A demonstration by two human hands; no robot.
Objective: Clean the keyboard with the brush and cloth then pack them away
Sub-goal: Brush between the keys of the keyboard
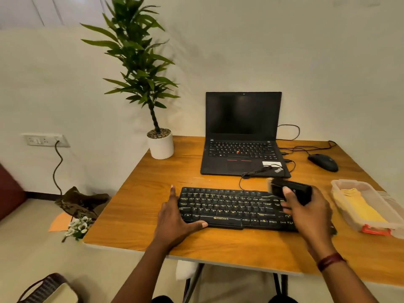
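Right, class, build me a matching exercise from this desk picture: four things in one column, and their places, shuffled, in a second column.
Things
1. brush
2. cloth
3. mouse
4. plant pot

Places
A. on the far left corner of the table
B. inside the clear box
C. gripped in the right hand, at the right end of the keyboard
D. on the table, right of the laptop

Pairs: 1-C, 2-B, 3-D, 4-A
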